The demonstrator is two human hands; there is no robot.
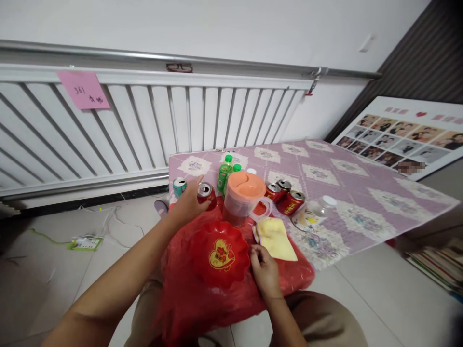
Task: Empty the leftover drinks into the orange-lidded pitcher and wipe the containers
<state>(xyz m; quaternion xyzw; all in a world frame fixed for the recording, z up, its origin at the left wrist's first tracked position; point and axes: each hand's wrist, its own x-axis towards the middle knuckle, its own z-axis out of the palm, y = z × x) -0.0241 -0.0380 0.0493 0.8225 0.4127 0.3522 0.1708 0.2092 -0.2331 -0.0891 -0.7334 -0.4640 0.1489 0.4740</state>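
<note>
My left hand (188, 205) reaches to the far left of the table, its thumb and fingers spread around a dark red can (206, 193); whether they touch it is unclear. Just left of it stands a teal can (179, 186). At the right edge of a red scalloped bowl (221, 254), my right hand (265, 270) rests with curled fingers, close to a folded yellow cloth (277, 238). What those fingers hold, if anything, is hidden. Behind the bowl is a clear pitcher with an orange lid (246, 185).
Green-capped bottles (224, 173) stand behind the pitcher. Several red cans (291, 202) and a clear white-capped bottle (324, 207) are on the right. Red plastic (188, 299) covers the near table edge. A white radiator (217, 115) runs behind.
</note>
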